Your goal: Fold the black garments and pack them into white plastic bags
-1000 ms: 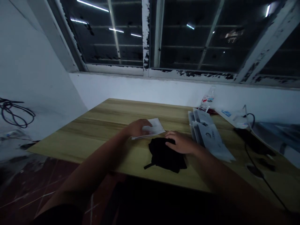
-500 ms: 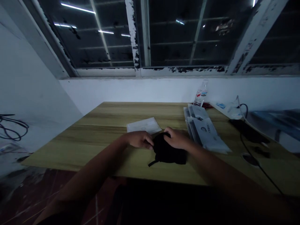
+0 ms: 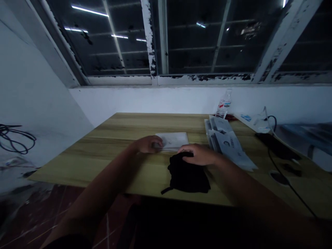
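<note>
From the head view: left hand [image 3: 148, 144], curled, fingertips at the near edge of a flat white sheet [image 3: 173, 140]; whether pinching or only touching, impossible to tell. Right hand [image 3: 198, 154], fingers loosely spread and lying over the top of a crumpled black cloth [image 3: 188, 175], with no visible squeeze. Thin black strap [image 3: 166, 191] trailing from the cloth's lower left. Both on a wood-grain table [image 3: 116, 166], cloth near the front edge, sheet just behind it. To the right, a stack of printed packets [image 3: 228, 147]; beyond them, a plastic water bottle [image 3: 223, 103] near the white wall [image 3: 155, 100]. Cloth probably light, limp and soft, bunching under pressure, so best taken by a pinch at a folded edge or by the strap. Sheet probably light and thin, easiest lifted from a corner.
</note>
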A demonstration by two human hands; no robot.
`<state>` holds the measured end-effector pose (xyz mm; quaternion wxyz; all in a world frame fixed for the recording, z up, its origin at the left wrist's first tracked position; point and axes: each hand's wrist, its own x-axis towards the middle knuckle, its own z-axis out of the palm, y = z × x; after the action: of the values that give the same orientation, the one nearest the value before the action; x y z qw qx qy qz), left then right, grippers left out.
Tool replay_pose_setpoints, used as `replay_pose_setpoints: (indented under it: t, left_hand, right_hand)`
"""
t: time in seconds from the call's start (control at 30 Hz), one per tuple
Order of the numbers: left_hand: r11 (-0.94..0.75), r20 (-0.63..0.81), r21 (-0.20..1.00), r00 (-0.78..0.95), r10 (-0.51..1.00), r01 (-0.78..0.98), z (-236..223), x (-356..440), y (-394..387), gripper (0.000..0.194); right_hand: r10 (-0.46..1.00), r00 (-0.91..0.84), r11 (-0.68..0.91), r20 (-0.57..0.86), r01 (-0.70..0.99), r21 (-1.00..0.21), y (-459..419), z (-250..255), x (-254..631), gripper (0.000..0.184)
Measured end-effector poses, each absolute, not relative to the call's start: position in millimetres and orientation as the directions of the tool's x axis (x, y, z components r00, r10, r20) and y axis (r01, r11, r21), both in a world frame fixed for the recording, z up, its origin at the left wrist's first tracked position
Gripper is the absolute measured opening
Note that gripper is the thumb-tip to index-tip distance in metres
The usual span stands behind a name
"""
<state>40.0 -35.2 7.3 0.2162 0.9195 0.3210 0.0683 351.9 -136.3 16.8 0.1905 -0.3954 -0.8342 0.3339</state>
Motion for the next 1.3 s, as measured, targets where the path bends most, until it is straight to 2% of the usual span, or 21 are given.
replay_pose_setpoints:
  t: [0.1, 0.33, 0.43, 0.57, 0.7, 0.83, 0.97, 1.17, 1.3]
  left_hand:
    - [-0.754, 0.112, 0.428, 0.799, 0.591, 0.498, -2.4, 65.4, -44.1, 0.018]
    - [-0.719, 0.191, 0.065, 0.698, 0.690, 0.692, -6.6, 104.0, -68.1, 0.015]
    - [-0.715, 0.173, -0.012, 0.705, 0.687, 0.699, -3.5, 109.6, -73.8, 0.014]
    - [-0.628, 0.063, 0.069, 0.625, 0.778, 0.775, -1.0, 109.3, -77.4, 0.025]
    - [-0.620, 0.101, 0.268, 0.619, 0.779, 0.737, 0.1, 103.1, -75.2, 0.042]
    - [-0.660, 0.193, 0.444, 0.654, 0.731, 0.606, -2.3, 94.2, -66.0, 0.032]
    - [-0.602, 0.183, 0.584, 0.634, 0.751, 0.545, -8.5, 89.6, -57.1, 0.033]
    - [-0.500, 0.146, 0.715, 0.596, 0.790, 0.488, -13.4, 89.5, -53.2, 0.031]
    - [-0.509, 0.162, 0.715, 0.594, 0.788, 0.480, -8.5, 91.6, -58.7, 0.034]
  right_hand:
    - [0.752, -0.654, 0.518, 0.084, 0.507, -0.688, -141.7, 22.3, 349.8, 0.034]
    - [0.762, -0.640, 0.590, 0.103, 0.618, -0.519, -149.7, 33.4, 344.9, 0.033]
    - [0.767, -0.636, 0.597, 0.087, 0.658, -0.459, -147.7, 34.4, 350.8, 0.034]
    - [0.779, -0.602, 0.610, 0.177, 0.663, -0.434, -143.1, 29.4, 352.1, 0.032]
    - [0.807, -0.494, 0.585, 0.324, 0.742, -0.327, -140.2, 16.9, 333.0, 0.032]
    - [0.805, -0.479, 0.552, 0.351, 0.821, -0.145, -137.1, 4.9, 311.1, 0.038]
    - [0.758, -0.547, 0.588, 0.354, 0.809, -0.008, -136.8, 0.3, 307.7, 0.029]
    - [0.783, -0.583, 0.603, 0.218, 0.797, -0.035, -146.4, -3.0, 315.9, 0.042]
    - [0.826, -0.530, 0.549, 0.190, 0.833, -0.062, -149.8, -6.6, 309.6, 0.054]
